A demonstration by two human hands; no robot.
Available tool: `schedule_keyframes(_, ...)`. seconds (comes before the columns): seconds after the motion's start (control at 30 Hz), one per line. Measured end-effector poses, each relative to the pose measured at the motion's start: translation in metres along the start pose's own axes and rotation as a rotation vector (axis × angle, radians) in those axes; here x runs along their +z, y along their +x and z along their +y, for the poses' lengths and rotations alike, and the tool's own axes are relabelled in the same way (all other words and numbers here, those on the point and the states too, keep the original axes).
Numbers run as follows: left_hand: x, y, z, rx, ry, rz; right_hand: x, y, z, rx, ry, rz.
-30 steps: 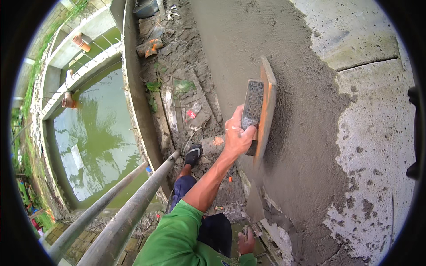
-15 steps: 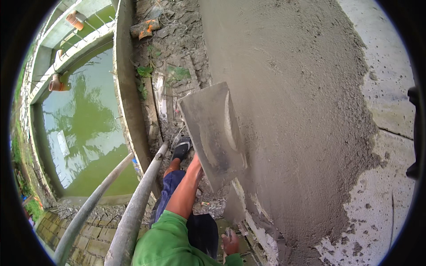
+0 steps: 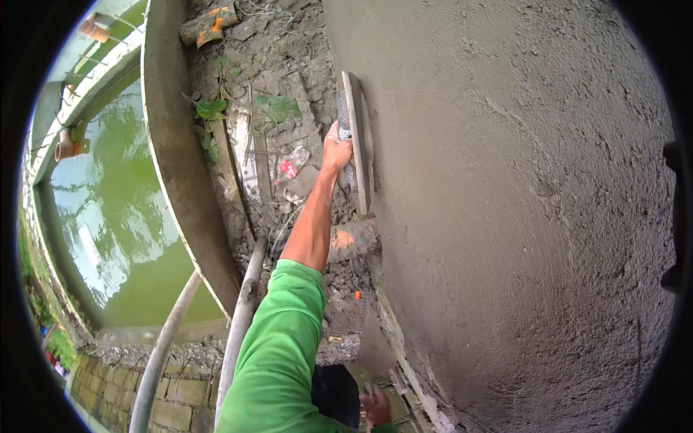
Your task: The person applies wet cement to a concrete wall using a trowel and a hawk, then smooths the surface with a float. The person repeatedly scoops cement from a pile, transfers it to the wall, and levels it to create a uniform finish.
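Observation:
My left hand point(image 3: 336, 150) is wrapped round the handle of a flat plastering float point(image 3: 356, 137), with the arm stretched out ahead. The float is seen nearly edge-on, its face turned to the wet grey mortar point(image 3: 462, 180) on the wall at right and seemingly against it. Low in the view, my right hand point(image 3: 376, 405) is closed beside the wall's lower edge. It appears to grip a trowel, whose grey blade point(image 3: 375, 343) stands out just beyond it; the handle is mostly hidden.
Left of the rubble strip point(image 3: 289, 65) runs a concrete wall point(image 3: 177, 144) bounding a pool of green water point(image 3: 115, 238). Two grey poles point(image 3: 242, 310) rise at lower left. An orange-marked pipe point(image 3: 350, 239) juts near the mortared wall; another pipe piece point(image 3: 209, 27) lies farther off.
My left arm has reached farther ahead, turning the float from showing its broad face to edge-on beside the mortar. The view has shifted toward the wall. My right hand stays low.

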State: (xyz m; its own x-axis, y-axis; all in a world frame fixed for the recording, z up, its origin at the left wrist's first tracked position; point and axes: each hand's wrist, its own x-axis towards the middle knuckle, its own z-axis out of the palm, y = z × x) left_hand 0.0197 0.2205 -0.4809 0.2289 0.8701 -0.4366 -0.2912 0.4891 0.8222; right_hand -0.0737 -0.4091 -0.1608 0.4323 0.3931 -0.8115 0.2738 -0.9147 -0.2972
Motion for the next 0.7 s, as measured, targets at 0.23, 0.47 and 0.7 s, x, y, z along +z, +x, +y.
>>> schedule_keyframes(0.23, 0.042, -0.093, 0.106, 0.134, 0.177, -0.006, -0.028, -0.003, -0.093, 0.555, 0.772, -0.075)
schedule_keyframes(0.47, 0.072, -0.266, 0.169, 0.110, 0.358, -0.140, -0.032, -0.016, -0.088, 0.524, 0.700, -0.085)
schedule_keyframes(0.7, 0.051, -0.348, 0.170, -0.056, -0.150, -0.312, -0.047, -0.027, -0.074, 0.431, 0.640, -0.136)
